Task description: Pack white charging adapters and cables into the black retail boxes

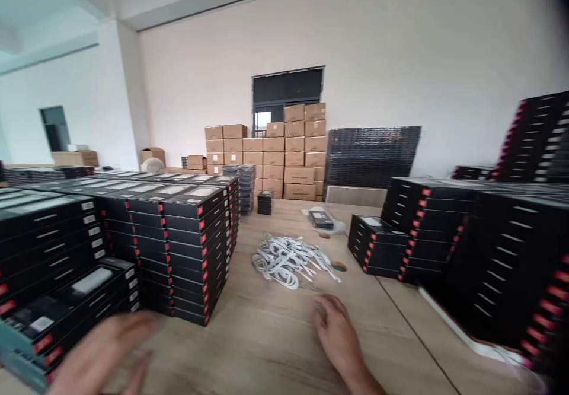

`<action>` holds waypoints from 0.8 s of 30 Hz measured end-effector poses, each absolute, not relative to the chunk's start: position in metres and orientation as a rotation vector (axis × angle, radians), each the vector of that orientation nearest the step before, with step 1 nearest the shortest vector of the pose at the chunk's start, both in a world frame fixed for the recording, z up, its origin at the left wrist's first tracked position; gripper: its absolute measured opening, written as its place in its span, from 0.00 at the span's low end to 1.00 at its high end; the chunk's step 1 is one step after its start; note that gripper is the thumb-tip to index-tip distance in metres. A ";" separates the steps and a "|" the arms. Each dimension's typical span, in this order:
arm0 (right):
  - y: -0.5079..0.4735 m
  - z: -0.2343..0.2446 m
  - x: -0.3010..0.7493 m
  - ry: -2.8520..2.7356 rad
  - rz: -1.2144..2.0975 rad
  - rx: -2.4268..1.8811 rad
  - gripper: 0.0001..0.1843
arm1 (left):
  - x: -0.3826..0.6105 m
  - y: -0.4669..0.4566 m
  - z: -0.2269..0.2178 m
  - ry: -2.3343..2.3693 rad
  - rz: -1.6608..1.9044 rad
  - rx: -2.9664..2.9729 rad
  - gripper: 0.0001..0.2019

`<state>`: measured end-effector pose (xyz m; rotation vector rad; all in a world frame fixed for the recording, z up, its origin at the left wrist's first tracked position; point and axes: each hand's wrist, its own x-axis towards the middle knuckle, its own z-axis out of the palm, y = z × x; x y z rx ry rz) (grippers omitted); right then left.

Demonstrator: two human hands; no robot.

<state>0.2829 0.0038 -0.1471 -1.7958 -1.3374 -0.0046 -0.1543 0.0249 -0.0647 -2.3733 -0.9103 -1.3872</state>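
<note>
My left hand (100, 353), smeared by motion, is at the lower left in front of the stacked black boxes (182, 258). Its thumb stands apart from the fingers, and I see nothing between them. Over the bare wood of the table (258, 335), my right hand (335, 330) has its fingers curled in together, with no object showing in it. Just beyond that hand lies a loose heap of white cables (288, 258), apart from the fingers. An uppermost black box with a pale label (93, 280) sits on a lower stack near my left hand.
More black boxes with red tabs (438, 223) rise along the right side. A small black box on clear plastic (320, 218) lies behind the cables, near a round hole (338, 266) in the tabletop. Brown cartons (273, 158) are piled against the far wall.
</note>
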 end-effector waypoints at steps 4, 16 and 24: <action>0.023 -0.141 0.291 -1.165 0.031 -2.015 0.19 | -0.016 0.012 -0.074 -0.599 -1.170 -3.124 0.17; 0.078 -0.127 0.278 -1.266 0.332 -1.726 0.16 | 0.124 0.068 -0.148 -1.669 -1.749 -3.260 0.08; 0.020 -0.104 0.254 -1.183 0.767 -1.526 0.21 | 0.126 0.066 -0.139 -1.692 -2.286 -3.342 0.23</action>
